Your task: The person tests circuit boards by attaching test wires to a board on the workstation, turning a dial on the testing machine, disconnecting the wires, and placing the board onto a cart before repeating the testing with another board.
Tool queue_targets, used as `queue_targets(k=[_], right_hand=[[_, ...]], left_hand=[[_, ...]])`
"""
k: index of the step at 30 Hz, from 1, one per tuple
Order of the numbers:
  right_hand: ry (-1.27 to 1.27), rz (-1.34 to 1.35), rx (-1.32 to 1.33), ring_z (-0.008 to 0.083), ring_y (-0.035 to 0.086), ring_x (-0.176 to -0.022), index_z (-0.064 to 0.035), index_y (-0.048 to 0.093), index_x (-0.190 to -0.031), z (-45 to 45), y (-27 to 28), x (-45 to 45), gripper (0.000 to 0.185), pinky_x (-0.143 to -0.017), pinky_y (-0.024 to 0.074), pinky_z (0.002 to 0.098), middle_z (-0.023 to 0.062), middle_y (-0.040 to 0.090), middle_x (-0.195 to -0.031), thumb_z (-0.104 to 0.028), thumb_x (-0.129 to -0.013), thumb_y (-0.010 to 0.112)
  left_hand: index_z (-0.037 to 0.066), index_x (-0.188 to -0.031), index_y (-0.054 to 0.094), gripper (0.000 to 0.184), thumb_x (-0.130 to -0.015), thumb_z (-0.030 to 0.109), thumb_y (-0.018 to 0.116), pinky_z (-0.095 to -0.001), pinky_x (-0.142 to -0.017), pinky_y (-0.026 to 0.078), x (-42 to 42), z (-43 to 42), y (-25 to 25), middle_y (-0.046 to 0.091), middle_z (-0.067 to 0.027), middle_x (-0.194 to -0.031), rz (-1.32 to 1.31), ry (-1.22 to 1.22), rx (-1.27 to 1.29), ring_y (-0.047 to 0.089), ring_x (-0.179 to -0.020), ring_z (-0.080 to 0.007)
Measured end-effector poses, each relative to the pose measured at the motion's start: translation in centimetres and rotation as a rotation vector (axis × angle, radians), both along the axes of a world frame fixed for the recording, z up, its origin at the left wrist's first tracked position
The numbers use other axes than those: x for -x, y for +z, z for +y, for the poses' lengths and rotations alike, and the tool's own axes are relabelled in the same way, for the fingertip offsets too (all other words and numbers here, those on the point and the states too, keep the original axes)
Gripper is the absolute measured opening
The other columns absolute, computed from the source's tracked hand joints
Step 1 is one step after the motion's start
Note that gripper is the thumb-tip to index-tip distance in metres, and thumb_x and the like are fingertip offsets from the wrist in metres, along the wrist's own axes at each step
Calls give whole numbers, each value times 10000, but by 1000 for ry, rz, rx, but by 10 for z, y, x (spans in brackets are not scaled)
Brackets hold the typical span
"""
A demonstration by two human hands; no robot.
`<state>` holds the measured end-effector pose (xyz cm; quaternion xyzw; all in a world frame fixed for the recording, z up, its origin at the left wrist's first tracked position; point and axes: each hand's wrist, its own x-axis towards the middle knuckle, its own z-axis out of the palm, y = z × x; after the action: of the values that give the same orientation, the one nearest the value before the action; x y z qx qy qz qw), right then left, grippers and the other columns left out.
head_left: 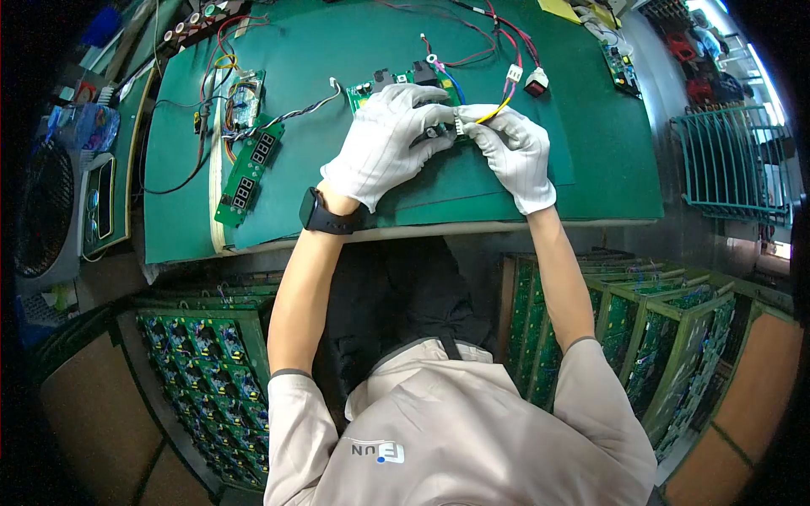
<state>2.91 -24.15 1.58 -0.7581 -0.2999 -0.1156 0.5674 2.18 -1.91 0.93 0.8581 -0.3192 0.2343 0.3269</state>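
Both hands wear white gloves. My left hand curls over a green circuit board on the green mat, its fingers gripping the board and hiding much of it. Dark blocky components show along the board's far side. My right hand pinches a white plug at the board's right edge, by the left fingertips. A yellow and black cable passes over the right fingers. Whether the plug is seated in the board is hidden. Just beyond the right hand lie a white connector and a black-and-red switch.
Left on the green mat lies a display board with two digit readouts, wired to a small module. Another board lies at the far right. Racks of circuit boards stand below the bench on both sides. A fan is far left.
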Motion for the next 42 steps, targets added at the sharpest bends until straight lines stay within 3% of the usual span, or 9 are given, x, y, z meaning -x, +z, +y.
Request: queue_targets(k=[9,15,22,24,25,29,36,38,42], right_hand=[[16,-110,185,242,776,-916,-7,777,-1056,-6,12,-6,156,-813,602,322,118,793,-1030,-50,-906,770],[56,-195,275,239,773,-896,-7,786,-1035,-7,12,-13,163,-805,606,325,129,793,-1026,-35,-874,788],[47,-162,286,257,736,-1016,-9,802,-1063,-2,16,-11,215,-880,591,337,144,772,-1058,-7,-849,795],[36,-169,301,262,722,-1054,-15,807,-1067,-2,13,-12,222,-902,585,342,141,765,-1070,-7,-846,797],[25,-183,284,261,713,-1069,-18,810,-1069,-3,10,-14,225,-916,579,345,136,757,-1088,-5,-845,794],[37,-277,332,266,706,-1076,-20,814,-1071,-4,12,-23,225,-941,568,351,127,728,-1148,-7,-847,791],[106,-65,348,223,674,-1120,40,785,-1108,-9,13,-21,210,-959,565,341,159,683,-1233,2,-902,765],[69,-48,264,244,720,-1028,-4,807,-1048,-6,10,-19,187,-899,570,329,144,751,-1083,-24,-863,789],[42,-45,248,244,728,-1001,1,803,-1051,-3,9,-18,183,-876,575,329,148,752,-1074,-28,-870,789]], left_hand=[[94,-1133,683,325,-850,183,816,-456,-1015,497,0,0,0,665,-112,-1269,51,-7,-3,612,-1191,-359],[112,-1100,666,340,-826,231,827,-449,-951,509,0,-2,-3,669,-109,-1200,10,-3,62,629,-1104,-346],[58,-1212,613,621,-753,364,898,-455,-976,520,5,6,8,673,-146,-1191,-141,172,212,632,-1144,-369],[55,-1335,556,794,-724,414,914,-466,-996,513,8,12,18,644,-179,-1247,-133,239,80,614,-1169,-387],[51,-1455,475,989,-684,477,926,-471,-1042,495,10,14,14,605,-210,-1312,-60,296,15,595,-1207,-406],[49,-1547,398,1151,-652,543,927,-491,-1095,472,12,31,0,577,-234,-1353,68,341,-131,575,-1261,-420],[35,-1569,362,1138,-692,509,911,-512,-1143,434,5,39,-4,551,-240,-1424,63,283,-169,554,-1296,-420],[29,-1562,367,1120,-704,510,903,-513,-1159,423,5,40,-6,550,-239,-1428,64,260,-151,552,-1299,-422],[25,-1556,375,1104,-712,509,898,-517,-1170,414,5,40,-8,549,-240,-1434,60,262,-143,549,-1308,-423]])
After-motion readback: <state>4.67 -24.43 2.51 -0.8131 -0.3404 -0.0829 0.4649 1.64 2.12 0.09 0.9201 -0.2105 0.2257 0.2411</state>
